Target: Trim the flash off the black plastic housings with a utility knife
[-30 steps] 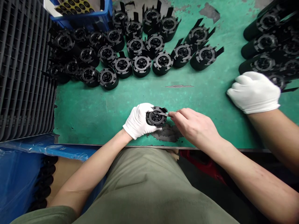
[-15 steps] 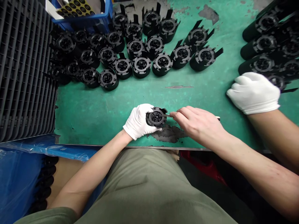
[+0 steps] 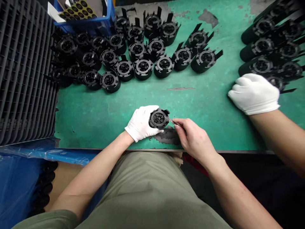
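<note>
My left hand (image 3: 142, 123), in a white glove, is closed around a round black plastic part (image 3: 159, 118), its ringed face turned up toward me. A tab sticks out at the part's upper right edge. My bare right hand (image 3: 194, 133) is closed on a slim metal tool (image 3: 172, 121), perhaps tweezers or a blade; its exact kind is too small to tell. The tool's thin tip reaches over the right side of the part's face. Both hands are just above the near edge of the green table (image 3: 205, 98).
Several similar black parts (image 3: 143, 66) stand in rows across the back. A blue bin (image 3: 83, 25) holds a sheet of round stickers (image 3: 78, 10). Black grid trays (image 3: 23, 73) are stacked at left. Another person's gloved hand (image 3: 254, 93) rests at right beside more black parts (image 3: 262, 46).
My right hand has turned and drawn lower, tilting the tool so it slopes down from the part. The left hand keeps its hold. The view has shifted slightly.
</note>
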`<state>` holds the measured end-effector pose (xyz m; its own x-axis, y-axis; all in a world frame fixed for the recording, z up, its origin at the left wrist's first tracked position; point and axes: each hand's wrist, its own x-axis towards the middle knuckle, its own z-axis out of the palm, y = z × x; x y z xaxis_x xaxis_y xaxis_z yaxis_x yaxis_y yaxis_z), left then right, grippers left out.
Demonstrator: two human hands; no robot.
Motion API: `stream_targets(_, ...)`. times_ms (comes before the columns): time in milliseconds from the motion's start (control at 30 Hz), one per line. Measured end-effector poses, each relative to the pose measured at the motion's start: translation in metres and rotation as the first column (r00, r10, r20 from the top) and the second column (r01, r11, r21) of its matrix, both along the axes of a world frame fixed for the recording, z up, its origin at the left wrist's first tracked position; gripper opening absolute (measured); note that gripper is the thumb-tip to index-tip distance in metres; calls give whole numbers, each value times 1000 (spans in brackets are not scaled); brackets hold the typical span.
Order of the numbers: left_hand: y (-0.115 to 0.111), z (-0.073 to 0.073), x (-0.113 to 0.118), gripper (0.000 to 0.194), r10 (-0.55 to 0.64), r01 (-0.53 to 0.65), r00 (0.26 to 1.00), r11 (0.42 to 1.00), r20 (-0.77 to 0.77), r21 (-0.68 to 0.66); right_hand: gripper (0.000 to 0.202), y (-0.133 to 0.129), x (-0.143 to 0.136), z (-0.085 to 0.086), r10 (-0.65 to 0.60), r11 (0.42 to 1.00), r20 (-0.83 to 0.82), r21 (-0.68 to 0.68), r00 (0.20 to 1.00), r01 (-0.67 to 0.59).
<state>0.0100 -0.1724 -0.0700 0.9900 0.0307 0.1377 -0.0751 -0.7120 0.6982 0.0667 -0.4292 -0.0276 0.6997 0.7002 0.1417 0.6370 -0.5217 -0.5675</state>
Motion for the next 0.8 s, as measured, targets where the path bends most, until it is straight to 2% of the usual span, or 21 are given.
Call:
stream_targets(133, 2, 1, -9, 67, -39, 41, 995, 999, 90, -24, 23, -2, -13, -6, -17, 1000, 23, 11, 1000, 17)
stream_targets(167, 3, 0, -14, 65, -4, 7, 991, 1000, 132, -20, 22, -1, -15, -8, -21, 1000, 36, 18, 999, 20)
stream_targets(267, 8, -5, -31, 72, 185, -190, 954, 982, 236, 1, 23, 4, -22, -17, -27, 998, 58, 56, 998, 23)
stream_targets(333, 11, -5, -42, 73, 246, -259, 946, 965, 213, 36, 24, 10, -25, -24, -20, 996, 65, 91, 998, 14)
stream_targets(433, 14, 3, -56, 65, 255, -265, 958, 962, 129, 67, 28, 18, -24, -32, 0, 991, 94, 137, 996, -13)
stream_targets(567, 15, 19, -79, 51, 223, -224, 975, 974, -11, -47, 33, 19, -23, -29, -7, 985, 147, 169, 989, -18)
stream_targets(633, 20, 23, -89, 51, 187, -186, 982, 978, -2, -89, 31, 16, -27, -23, -1, 987, 161, 161, 987, -26)
stream_targets(700, 29, 22, -92, 59, 169, -164, 981, 984, 95, -62, 25, 12, -32, -17, 62, 988, 152, 128, 986, -82)
stream_targets(733, 35, 20, -89, 70, 159, -156, 976, 987, 150, -30, 22, 12, -33, -16, 109, 987, 144, 103, 984, -125)
stream_targets(800, 47, 15, -73, 106, 84, -92, 980, 995, 179, 37, 19, 14, -32, -16, 179, 981, 141, 46, 974, -187)
